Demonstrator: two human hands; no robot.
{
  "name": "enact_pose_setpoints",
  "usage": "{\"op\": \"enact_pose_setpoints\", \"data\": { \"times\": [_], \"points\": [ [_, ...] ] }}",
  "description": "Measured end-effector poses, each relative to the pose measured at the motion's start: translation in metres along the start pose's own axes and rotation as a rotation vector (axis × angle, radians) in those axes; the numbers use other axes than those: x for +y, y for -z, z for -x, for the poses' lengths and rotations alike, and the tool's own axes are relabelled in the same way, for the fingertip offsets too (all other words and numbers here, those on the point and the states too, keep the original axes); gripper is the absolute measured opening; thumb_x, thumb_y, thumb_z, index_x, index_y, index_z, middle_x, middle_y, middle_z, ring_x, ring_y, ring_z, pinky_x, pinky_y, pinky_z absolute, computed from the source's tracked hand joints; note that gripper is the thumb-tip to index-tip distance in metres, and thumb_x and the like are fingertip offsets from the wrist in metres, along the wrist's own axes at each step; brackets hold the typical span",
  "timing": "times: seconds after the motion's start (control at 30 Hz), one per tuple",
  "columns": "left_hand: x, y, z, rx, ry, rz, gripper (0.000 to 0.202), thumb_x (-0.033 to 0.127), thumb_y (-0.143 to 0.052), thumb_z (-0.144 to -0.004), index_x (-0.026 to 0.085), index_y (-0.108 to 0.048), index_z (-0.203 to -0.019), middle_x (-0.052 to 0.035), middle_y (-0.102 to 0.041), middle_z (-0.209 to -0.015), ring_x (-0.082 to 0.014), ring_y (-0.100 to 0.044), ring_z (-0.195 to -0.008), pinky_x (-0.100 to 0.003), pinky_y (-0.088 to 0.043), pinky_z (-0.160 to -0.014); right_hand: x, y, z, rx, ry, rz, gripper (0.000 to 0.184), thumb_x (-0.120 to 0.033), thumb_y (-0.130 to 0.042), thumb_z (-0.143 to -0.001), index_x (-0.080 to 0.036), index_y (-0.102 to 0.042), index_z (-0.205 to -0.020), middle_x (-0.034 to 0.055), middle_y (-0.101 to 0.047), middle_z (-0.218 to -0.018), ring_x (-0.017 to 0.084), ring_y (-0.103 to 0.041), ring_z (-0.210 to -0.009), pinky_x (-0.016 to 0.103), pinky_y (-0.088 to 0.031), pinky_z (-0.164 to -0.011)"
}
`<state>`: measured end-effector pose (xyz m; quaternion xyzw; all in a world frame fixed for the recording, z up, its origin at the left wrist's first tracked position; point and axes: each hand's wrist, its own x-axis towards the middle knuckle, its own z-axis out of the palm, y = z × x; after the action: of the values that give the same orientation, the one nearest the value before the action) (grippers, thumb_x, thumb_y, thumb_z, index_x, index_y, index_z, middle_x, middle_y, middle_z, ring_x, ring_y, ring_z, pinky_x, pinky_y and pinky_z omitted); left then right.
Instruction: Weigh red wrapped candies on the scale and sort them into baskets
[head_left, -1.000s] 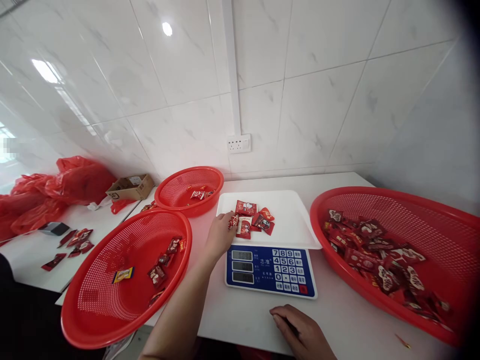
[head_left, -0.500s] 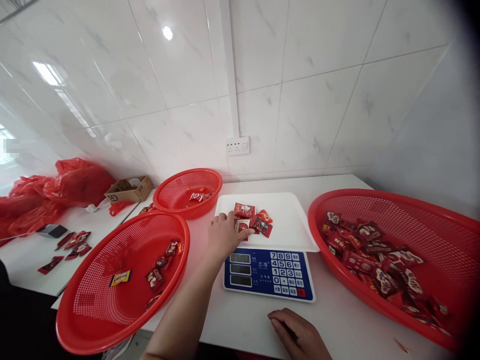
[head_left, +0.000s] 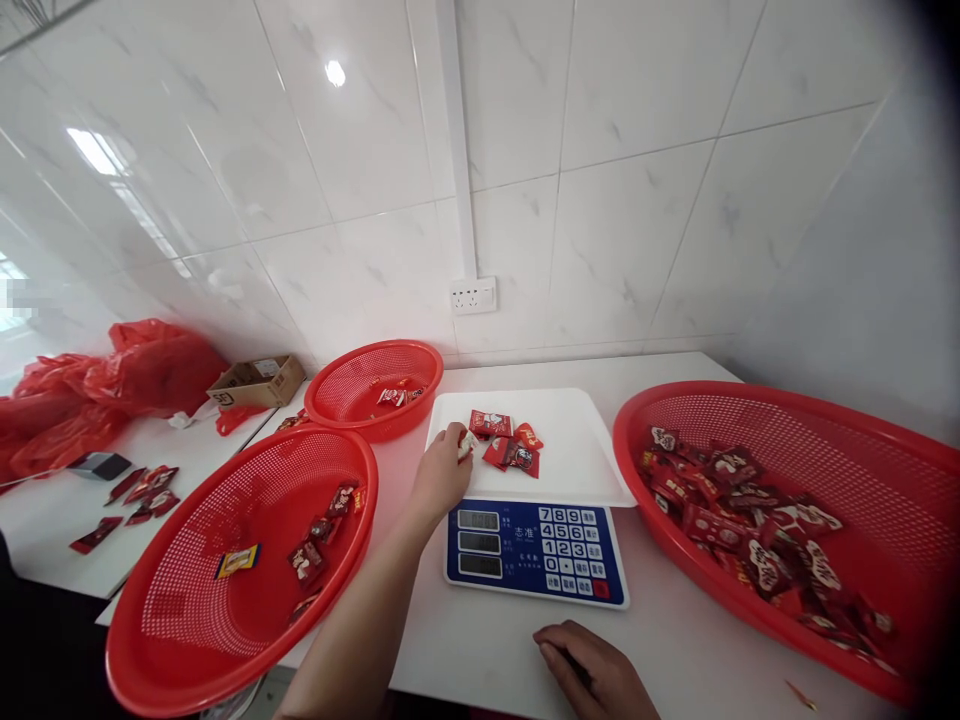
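My left hand (head_left: 441, 474) reaches over the left edge of the white scale tray (head_left: 577, 455) and is closed on a small red and white candy packet (head_left: 466, 444). A few red packets (head_left: 510, 440) lie on the tray beside it. The blue electronic scale (head_left: 536, 551) with keypad sits under the tray. My right hand (head_left: 596, 675) rests on the white table near its front edge, fingers curled; I cannot see anything in it.
A large red basket (head_left: 862, 440) full of red packets stands at right. A second red basket (head_left: 187, 620) with a few packets is at front left, a smaller one (head_left: 352, 380) behind it. A cardboard box (head_left: 255, 378), red plastic bags (head_left: 112, 385) and loose packets (head_left: 139, 490) lie on the left table.
My left hand picked a packet from the pile on the tray and drew back to the left with it. The right hand stayed put.
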<state>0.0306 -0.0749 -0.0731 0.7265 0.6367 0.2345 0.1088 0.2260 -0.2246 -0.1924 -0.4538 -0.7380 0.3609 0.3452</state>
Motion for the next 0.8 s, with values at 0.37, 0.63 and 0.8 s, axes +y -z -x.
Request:
{"op": "enact_pose_setpoints", "data": {
  "times": [0.37, 0.63, 0.8],
  "points": [
    [0.027, -0.001, 0.000, -0.031, -0.109, 0.215, 0.032, 0.003, -0.054, -0.074, 0.025, -0.066, -0.095, -0.0054, -0.048, -0.123, -0.0196, -0.057, -0.103, -0.032, -0.047, -0.090, -0.002, 0.000, -0.001, 0.036, 0.008, -0.013, 0.031, -0.039, -0.041, -0.092, -0.021, -0.066, -0.089, 0.0061, -0.069, -0.084, 0.017, -0.065, -0.076, 0.024, -0.052, -0.069],
    [0.043, -0.014, -0.006, -0.117, -0.264, 0.109, 0.044, 0.011, -0.057, -0.072, 0.025, -0.059, -0.114, -0.0099, -0.041, -0.126, -0.0253, -0.048, -0.112, -0.039, -0.043, -0.096, 0.004, -0.002, 0.001, 0.031, 0.007, -0.005, 0.031, -0.039, -0.040, -0.092, -0.020, -0.065, -0.090, 0.0067, -0.069, -0.085, 0.016, -0.065, -0.077, 0.024, -0.052, -0.070],
    [0.040, -0.011, -0.003, -0.163, -0.225, 0.033, 0.033, 0.015, -0.058, -0.073, 0.024, -0.064, -0.104, -0.0092, -0.042, -0.128, -0.0275, -0.049, -0.111, -0.042, -0.043, -0.095, 0.003, 0.000, 0.001, 0.051, 0.035, -0.004, 0.030, -0.037, -0.040, -0.092, -0.021, -0.065, -0.090, 0.0051, -0.069, -0.082, 0.015, -0.065, -0.075, 0.022, -0.052, -0.068]
  ]
}}
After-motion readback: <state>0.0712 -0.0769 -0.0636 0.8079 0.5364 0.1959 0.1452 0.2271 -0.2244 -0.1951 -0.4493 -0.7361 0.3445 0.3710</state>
